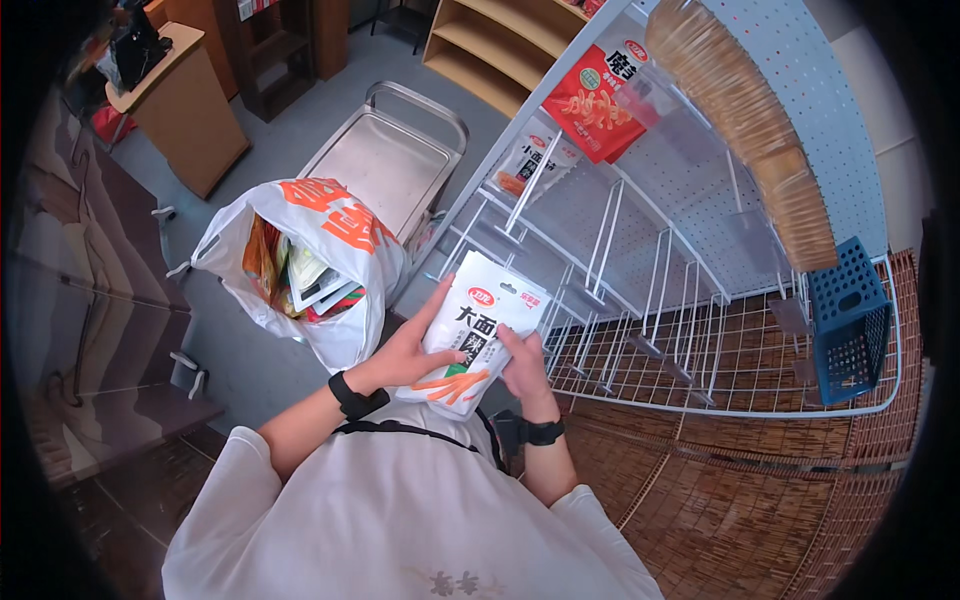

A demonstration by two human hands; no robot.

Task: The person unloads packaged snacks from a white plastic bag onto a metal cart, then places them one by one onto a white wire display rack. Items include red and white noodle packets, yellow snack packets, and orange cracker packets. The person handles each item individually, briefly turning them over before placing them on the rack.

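Observation:
Between my hands, close to my body, are white snack packets (465,330), apparently a small stack, with printed writing and a picture of orange snack strips. My left hand (409,356) grips the left side, thumb across the front. At the right edge my right hand (523,365) holds them too, thumb near the upper middle. Both wrists wear black bands. Just beyond, to the right, stands a white wire display rack (600,240) with long metal hooks. A red snack packet (596,101) and a white snack packet (532,165) hang high on it.
Left of my hands, an open white plastic bag (360,277) holds several colourful packets. Behind it is a stainless-steel trolley (382,165). A blue perforated basket (851,322) and a row of clear-wrapped tan packs (757,135) are on the rack. Wooden shelves (487,49) stand farther back.

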